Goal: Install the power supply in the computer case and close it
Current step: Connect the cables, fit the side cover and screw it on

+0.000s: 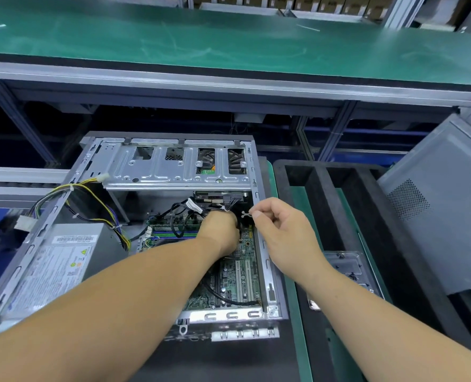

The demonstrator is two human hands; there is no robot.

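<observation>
Two bare forearms reach into the open computer case [157,172] lying on the desk. The left hand [220,230] has its grip curled around black cables [179,216] above the motherboard [237,274]. The right hand [281,230] pinches a small white clip [246,215]. The power supply [60,260] sits in the case's left side.

The light is bright, even and cool, falling from above, so shadows stay soft. The green bench top [229,42] carries a pale sheen with faint streaks of glare, and the bare metal of the drive cage [173,166] shines almost white. Under the bench the space goes dark, nearly black. Wide-angle bending curves the bench edge and stretches both forearms (most strongly at the lower corners). Fine detail is soft throughout, and the far shelf is smeared.
</observation>
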